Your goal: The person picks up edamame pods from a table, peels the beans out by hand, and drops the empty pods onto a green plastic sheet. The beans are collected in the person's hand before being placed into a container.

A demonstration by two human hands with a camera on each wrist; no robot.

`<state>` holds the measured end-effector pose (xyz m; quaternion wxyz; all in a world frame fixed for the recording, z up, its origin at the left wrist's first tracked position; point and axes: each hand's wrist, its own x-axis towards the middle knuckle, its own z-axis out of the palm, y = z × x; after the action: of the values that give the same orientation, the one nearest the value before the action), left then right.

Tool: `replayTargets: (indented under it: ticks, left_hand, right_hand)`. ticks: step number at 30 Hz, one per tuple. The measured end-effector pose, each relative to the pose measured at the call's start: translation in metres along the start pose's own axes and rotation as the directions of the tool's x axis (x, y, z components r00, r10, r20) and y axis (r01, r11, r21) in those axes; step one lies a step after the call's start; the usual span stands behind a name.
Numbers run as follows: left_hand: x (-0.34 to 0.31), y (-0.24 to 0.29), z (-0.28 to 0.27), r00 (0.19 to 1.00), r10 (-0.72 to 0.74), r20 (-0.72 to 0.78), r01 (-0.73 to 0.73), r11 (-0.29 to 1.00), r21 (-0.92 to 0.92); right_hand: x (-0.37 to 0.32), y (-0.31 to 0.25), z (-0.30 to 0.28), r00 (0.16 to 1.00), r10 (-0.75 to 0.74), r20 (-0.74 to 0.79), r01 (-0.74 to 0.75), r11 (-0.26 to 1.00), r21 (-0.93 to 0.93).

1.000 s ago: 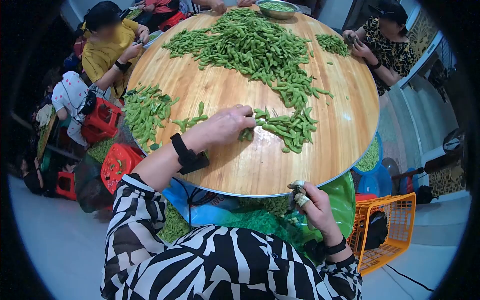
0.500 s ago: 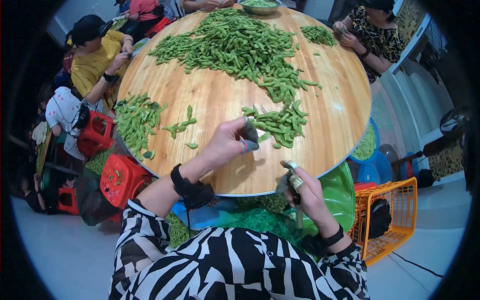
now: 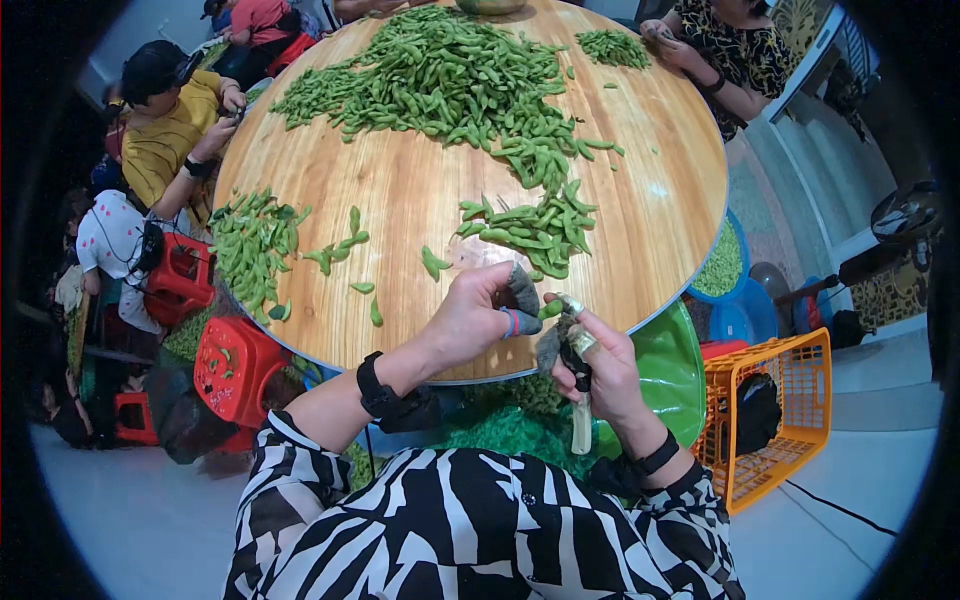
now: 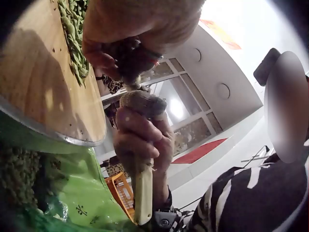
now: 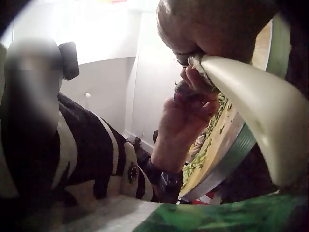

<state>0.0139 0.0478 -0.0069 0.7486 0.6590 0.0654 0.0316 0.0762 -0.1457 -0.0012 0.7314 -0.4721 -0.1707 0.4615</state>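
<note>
Well off to the left of the left hand (image 3: 478,318), a heap of pods (image 3: 250,250) lies along the rim of the round wooden table (image 3: 400,190), with a red stool (image 3: 235,365) below it. Closer in, a few loose pods (image 3: 340,248) are scattered beyond and to the left of that hand. The left hand hovers over the near table edge with its fingers curled. Its grey fingertip covers (image 3: 520,290) pinch a single green pod (image 3: 550,309) by one end. Straight beyond both hands, further onto the table, sits a smaller pile (image 3: 530,225). The single green pod lies between the two hands, and its free end reaches the wrapped thumb of the right hand (image 3: 605,375). That hand, just right of the pod, is clenched around a knife (image 3: 582,425). The knife's pale handle hangs down out of the fist, and its blade is hidden. Below and right of the right hand is a green basin (image 3: 675,375), and further right an orange basket (image 3: 790,440) stands on the floor.
</note>
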Motion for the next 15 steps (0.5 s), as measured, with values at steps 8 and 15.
replayTargets:
  ticks: [8,15]
  left_hand:
    - [-0.0016,0.0022,0.0033,1.000,0.003,0.007,-0.003,1.000,-0.002]
    - [-0.0032,0.0022,0.0029,1.000,-0.013,0.029,0.012,1.000,0.014]
  right_hand:
    - [-0.0024,0.0000,-0.0023,0.999,-0.021,0.027,0.022,0.999,-0.035]
    - [-0.0032,-0.0033,-0.0011,0.999,-0.028,0.030,0.030,0.997,-0.070]
